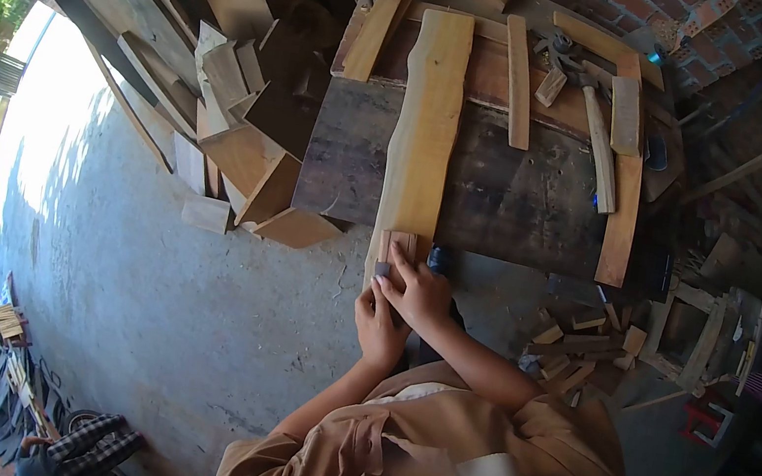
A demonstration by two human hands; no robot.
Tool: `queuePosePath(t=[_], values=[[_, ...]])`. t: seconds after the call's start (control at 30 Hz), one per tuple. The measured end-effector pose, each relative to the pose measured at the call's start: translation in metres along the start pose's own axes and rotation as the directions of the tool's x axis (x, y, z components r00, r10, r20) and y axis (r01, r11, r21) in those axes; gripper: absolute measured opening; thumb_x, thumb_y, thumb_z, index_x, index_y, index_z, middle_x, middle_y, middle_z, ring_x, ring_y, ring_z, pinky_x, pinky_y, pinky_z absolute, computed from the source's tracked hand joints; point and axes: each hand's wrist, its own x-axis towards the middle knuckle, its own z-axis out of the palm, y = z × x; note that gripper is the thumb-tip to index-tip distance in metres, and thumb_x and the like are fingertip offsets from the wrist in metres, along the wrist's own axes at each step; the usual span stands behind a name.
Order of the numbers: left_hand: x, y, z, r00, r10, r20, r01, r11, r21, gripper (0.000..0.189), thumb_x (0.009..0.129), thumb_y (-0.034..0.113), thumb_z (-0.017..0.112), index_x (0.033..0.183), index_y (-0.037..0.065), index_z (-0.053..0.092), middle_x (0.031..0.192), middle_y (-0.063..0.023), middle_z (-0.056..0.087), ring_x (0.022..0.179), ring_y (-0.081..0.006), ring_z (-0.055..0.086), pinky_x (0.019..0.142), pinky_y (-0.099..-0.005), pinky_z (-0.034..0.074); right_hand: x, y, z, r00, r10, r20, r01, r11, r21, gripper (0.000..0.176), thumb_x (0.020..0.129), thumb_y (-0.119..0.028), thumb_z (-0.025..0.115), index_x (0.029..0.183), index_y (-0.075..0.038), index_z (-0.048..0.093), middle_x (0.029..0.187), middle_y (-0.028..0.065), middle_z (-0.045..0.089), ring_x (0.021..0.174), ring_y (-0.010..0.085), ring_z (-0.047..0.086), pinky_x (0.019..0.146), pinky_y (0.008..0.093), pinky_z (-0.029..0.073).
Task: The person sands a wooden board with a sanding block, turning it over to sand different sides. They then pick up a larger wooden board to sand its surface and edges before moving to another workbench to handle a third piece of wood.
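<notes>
A long yellowish wooden board (427, 126) with one wavy edge lies on the dark workbench (345, 148), its near end reaching past the bench's front edge toward my body. On this near end sits a small brown wooden block (398, 240) with a dark grey patch. My right hand (419, 292) grips the block from the right, a finger stretched along its top. My left hand (378, 325) is closed at the block's near end, just below the right hand. The fingers partly hide the block, so its exact kind cannot be made out.
A claw hammer (598, 143) lies at the bench's right side, near a narrow wood strip (518, 85) and a rectangular wood block (626, 115). Boards and offcuts (252, 168) are piled left of the bench. Scrap wood (588, 346) covers the floor at right.
</notes>
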Motion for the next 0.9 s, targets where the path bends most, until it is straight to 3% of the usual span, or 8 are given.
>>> queuePosePath(t=[0.2, 0.5, 0.53, 0.57, 0.67, 0.77, 0.83, 0.9], values=[[0.09, 0.023, 0.021, 0.994, 0.092, 0.057, -0.094, 0.995, 0.028, 0.075, 0.066, 0.017, 0.069, 0.128, -0.007, 0.034, 0.109, -0.0234, 0.044, 0.099, -0.0392, 0.048, 0.083, -0.041, 0.042, 0.077, 0.026, -0.015, 0.99, 0.118, -0.077, -0.118, 0.993, 0.007, 0.06, 0.074, -0.045, 0.062, 0.128, -0.025, 0.046, 0.077, 0.0158, 0.059, 0.062, 0.0324, 0.061, 0.054, 0.0396, 0.049], [0.314, 0.087, 0.105, 0.98, 0.16, -0.119, -0.157, 0.987, 0.039, 0.069, 0.069, 0.019, 0.065, 0.127, -0.005, 0.038, 0.108, -0.0196, 0.047, 0.098, -0.0353, 0.048, 0.083, -0.0388, 0.041, 0.307, 0.102, -0.07, 0.971, 0.189, -0.145, -0.181, 0.981, 0.066, 0.063, 0.072, -0.049, 0.062, 0.129, -0.03, 0.043, 0.077, 0.0166, 0.06, 0.071, 0.0329, 0.062, 0.064, 0.0407, 0.049], [0.34, 0.093, 0.117, 0.979, 0.151, -0.14, -0.14, 0.987, 0.081, 0.068, 0.069, 0.02, 0.064, 0.126, -0.005, 0.038, 0.107, -0.0186, 0.047, 0.097, -0.0345, 0.049, 0.083, -0.0389, 0.041, 0.334, 0.108, -0.083, 0.969, 0.243, -0.052, -0.24, 0.969, 0.055, 0.064, 0.072, -0.052, 0.06, 0.129, -0.031, 0.041, 0.079, 0.0177, 0.061, 0.076, 0.033, 0.062, 0.066, 0.0407, 0.049], [0.363, 0.1, 0.127, 0.984, 0.119, -0.136, -0.113, 0.992, 0.046, 0.068, 0.069, 0.022, 0.064, 0.127, -0.004, 0.039, 0.107, -0.0174, 0.047, 0.098, -0.0332, 0.048, 0.084, -0.0384, 0.04, 0.359, 0.115, -0.091, 0.97, 0.232, -0.066, -0.229, 0.972, 0.057, 0.064, 0.072, -0.052, 0.06, 0.129, -0.031, 0.041, 0.079, 0.0177, 0.061, 0.076, 0.033, 0.062, 0.066, 0.0407, 0.049], [0.416, 0.115, 0.145, 0.992, 0.087, -0.089, -0.078, 0.991, 0.106, 0.072, 0.069, 0.024, 0.065, 0.129, -0.002, 0.035, 0.106, -0.0159, 0.046, 0.1, -0.0315, 0.046, 0.084, -0.0377, 0.04, 0.408, 0.128, -0.109, 0.967, 0.246, -0.064, -0.244, 0.969, 0.034, 0.063, 0.074, -0.056, 0.055, 0.13, -0.031, 0.04, 0.094, 0.0179, 0.062, 0.087, 0.0338, 0.061, 0.075, 0.0405, 0.048], [0.428, 0.12, 0.141, 0.996, 0.06, -0.059, -0.053, 0.992, 0.115, 0.078, 0.067, 0.025, 0.067, 0.131, -0.002, 0.031, 0.106, -0.0161, 0.046, 0.102, -0.0314, 0.045, 0.086, -0.0378, 0.039, 0.431, 0.148, -0.099, 0.983, 0.135, -0.127, -0.132, 0.991, 0.035, 0.062, 0.076, -0.054, 0.054, 0.131, -0.029, 0.039, 0.093, 0.0194, 0.062, 0.086, 0.0339, 0.061, 0.073, 0.0405, 0.048], [0.414, 0.118, 0.128, 0.998, 0.059, 0.014, -0.06, 0.995, 0.074, 0.08, 0.065, 0.025, 0.069, 0.13, -0.002, 0.031, 0.106, -0.0177, 0.046, 0.102, -0.0325, 0.045, 0.086, -0.0385, 0.039, 0.406, 0.126, -0.11, 0.987, 0.137, -0.08, -0.136, 0.99, 0.024, 0.063, 0.076, -0.053, 0.053, 0.132, -0.027, 0.038, 0.093, 0.0201, 0.062, 0.084, 0.0346, 0.061, 0.073, 0.0409, 0.048], [0.374, 0.103, 0.107, 0.992, 0.126, -0.028, -0.124, 0.991, 0.043, 0.082, 0.064, 0.024, 0.07, 0.13, -0.004, 0.031, 0.107, -0.0196, 0.045, 0.1, -0.0346, 0.046, 0.084, -0.0401, 0.04, 0.364, 0.096, -0.118, 0.992, 0.122, -0.043, -0.121, 0.992, 0.029, 0.065, 0.078, -0.052, 0.052, 0.134, -0.022, 0.035, 0.085, 0.0228, 0.062, 0.077, 0.0377, 0.061, 0.07, 0.0433, 0.048]])
